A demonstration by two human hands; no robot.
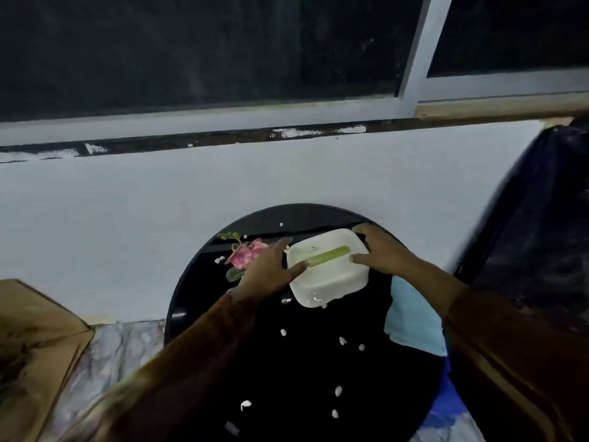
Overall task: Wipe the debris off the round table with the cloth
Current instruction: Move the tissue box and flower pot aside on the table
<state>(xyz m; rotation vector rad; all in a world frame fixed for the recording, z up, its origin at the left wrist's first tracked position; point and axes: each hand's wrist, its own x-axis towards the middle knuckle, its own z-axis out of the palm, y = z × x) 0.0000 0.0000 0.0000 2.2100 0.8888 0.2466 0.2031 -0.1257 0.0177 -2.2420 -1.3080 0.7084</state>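
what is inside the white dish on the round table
A green stick lies slantwise inside the white dish. The left hand and right hand cover its side edges; nothing else shows.

Round table [197, 301] stands against the wall [159, 218]. A dish [328, 279] sits toward its far side, a stick [328, 255] lying in it. My left hand [271, 269] is on the dish's left edge, my right hand [382, 250] on its right. Flower [245, 255] lies left of the dish. Cloth [414, 317] lies at the table's right edge. Debris bits [342, 341] lie scattered nearer me.
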